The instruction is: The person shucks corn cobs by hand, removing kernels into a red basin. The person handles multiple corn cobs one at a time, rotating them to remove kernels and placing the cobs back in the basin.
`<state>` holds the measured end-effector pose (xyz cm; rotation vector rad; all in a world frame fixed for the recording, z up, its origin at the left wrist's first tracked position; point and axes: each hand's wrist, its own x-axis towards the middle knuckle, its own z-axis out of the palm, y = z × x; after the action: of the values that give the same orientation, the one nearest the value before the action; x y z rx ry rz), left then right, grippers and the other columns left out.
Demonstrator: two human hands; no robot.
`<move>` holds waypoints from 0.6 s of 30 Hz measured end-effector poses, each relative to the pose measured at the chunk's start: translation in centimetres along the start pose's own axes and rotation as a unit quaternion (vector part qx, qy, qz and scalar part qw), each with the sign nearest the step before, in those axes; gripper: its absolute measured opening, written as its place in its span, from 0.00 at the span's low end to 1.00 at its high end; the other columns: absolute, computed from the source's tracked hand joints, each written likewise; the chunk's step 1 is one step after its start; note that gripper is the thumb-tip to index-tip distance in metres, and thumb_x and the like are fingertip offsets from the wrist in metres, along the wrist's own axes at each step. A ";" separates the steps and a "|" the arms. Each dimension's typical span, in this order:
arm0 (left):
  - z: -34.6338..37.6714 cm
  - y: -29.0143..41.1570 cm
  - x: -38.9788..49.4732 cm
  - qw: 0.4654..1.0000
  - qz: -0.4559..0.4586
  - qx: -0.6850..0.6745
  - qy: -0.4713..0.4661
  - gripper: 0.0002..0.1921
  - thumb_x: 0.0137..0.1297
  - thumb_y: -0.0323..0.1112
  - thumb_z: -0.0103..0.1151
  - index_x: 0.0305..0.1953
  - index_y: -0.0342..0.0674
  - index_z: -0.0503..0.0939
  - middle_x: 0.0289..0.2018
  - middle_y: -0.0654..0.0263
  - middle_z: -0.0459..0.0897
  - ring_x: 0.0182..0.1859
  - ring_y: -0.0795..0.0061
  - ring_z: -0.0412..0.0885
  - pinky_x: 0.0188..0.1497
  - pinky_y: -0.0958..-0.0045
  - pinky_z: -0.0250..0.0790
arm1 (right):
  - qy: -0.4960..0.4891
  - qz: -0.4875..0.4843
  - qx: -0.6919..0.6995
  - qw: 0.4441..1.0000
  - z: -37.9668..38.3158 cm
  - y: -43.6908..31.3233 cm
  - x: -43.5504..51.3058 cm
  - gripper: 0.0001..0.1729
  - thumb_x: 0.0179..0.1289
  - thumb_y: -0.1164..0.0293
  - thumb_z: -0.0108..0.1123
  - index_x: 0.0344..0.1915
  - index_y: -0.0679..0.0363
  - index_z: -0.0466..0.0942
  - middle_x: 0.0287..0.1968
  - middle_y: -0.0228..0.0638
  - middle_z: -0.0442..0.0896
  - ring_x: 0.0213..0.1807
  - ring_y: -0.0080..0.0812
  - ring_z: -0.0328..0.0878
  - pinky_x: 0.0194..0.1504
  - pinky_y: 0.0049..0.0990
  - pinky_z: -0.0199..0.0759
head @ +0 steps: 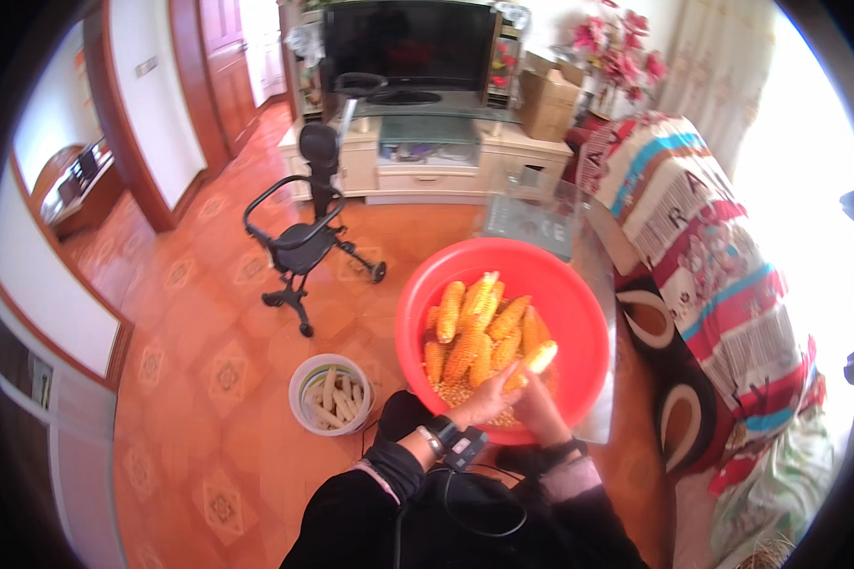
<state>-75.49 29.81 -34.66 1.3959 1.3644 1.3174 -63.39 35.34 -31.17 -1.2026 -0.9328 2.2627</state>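
Note:
Between my two hands is a partly shelled ear of corn (540, 357), its far end sticking out bare of my grip. My left hand (487, 402) wraps it from the left, and my right hand (535, 407) closes on it from the right. Both are over the near side of a large red plastic basin (583, 313). Several yellow ears of dried corn (464, 354) are heaped in the basin, some with kernels partly gone. Loose corn kernels (455, 395) cover the bottom near my wrists. My fingers hide part of the held ear.
Left of the basin, a white bucket (295, 398) holds several bare corncobs (338, 402). A black wheeled child's stroller (302, 245) stands farther off on the tiled floor. The basin rests on a glass table (601, 419), beside a cloth-covered sofa (704, 263). Behind are a TV cabinet (427, 181) and a cardboard box (546, 103).

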 end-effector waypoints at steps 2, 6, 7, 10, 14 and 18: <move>-0.1 -0.2 -0.1 0.999 -0.023 0.027 -0.030 0.33 0.61 0.45 0.52 0.61 0.33 0.54 0.55 0.46 0.65 0.59 0.62 0.64 0.58 0.70 0.57 | 0.011 -0.013 -0.046 0.999 0.6 -0.2 -0.2 0.16 0.58 0.53 0.54 0.24 0.51 0.66 0.12 0.18 0.59 0.08 0.14 0.50 0.11 0.17 0.38; -0.3 -0.2 -0.1 0.998 -0.010 -0.026 -0.048 0.34 0.61 0.45 0.52 0.62 0.35 0.52 0.54 0.51 0.67 0.57 0.67 0.65 0.57 0.71 0.57 | -0.037 -0.019 -0.022 0.999 0.3 -0.4 -0.7 0.16 0.61 0.55 0.52 0.24 0.52 0.66 0.13 0.18 0.60 0.10 0.12 0.50 0.12 0.15 0.39; -0.3 0.0 -0.2 0.997 -0.008 -0.047 -0.053 0.34 0.61 0.46 0.52 0.63 0.35 0.51 0.53 0.52 0.68 0.56 0.69 0.65 0.57 0.72 0.58 | -0.043 -0.025 -0.019 0.999 0.1 -0.4 -0.8 0.16 0.61 0.55 0.52 0.24 0.52 0.66 0.13 0.18 0.60 0.10 0.12 0.50 0.12 0.15 0.40; -0.8 0.9 -0.1 0.994 -0.015 -0.084 -0.067 0.35 0.62 0.46 0.52 0.63 0.37 0.50 0.50 0.56 0.70 0.54 0.72 0.67 0.55 0.73 0.59 | -0.062 -0.043 -0.010 0.997 -0.2 -0.2 -0.8 0.17 0.62 0.55 0.51 0.24 0.54 0.66 0.14 0.18 0.61 0.11 0.12 0.50 0.12 0.15 0.40; -1.1 2.0 -0.1 0.976 -0.100 -0.176 -0.085 0.34 0.62 0.46 0.50 0.64 0.41 0.50 0.35 0.66 0.72 0.31 0.83 0.71 0.33 0.81 0.64 | -0.084 -0.060 0.021 0.994 -0.6 0.0 -0.8 0.14 0.62 0.58 0.52 0.27 0.54 0.65 0.16 0.18 0.60 0.12 0.11 0.49 0.13 0.14 0.41; -0.5 2.3 0.0 0.958 -0.138 -0.246 -0.052 0.30 0.66 0.46 0.44 0.65 0.45 0.49 0.23 0.73 0.67 0.16 0.89 0.61 0.16 0.86 0.52 | -0.100 -0.083 0.067 0.989 -0.7 0.1 -1.1 0.12 0.63 0.60 0.51 0.29 0.55 0.65 0.17 0.17 0.59 0.13 0.11 0.49 0.14 0.13 0.41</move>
<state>-75.51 29.41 -32.30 0.8867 1.0222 1.2644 -62.24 34.85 -30.93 -0.8211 -0.8990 2.2982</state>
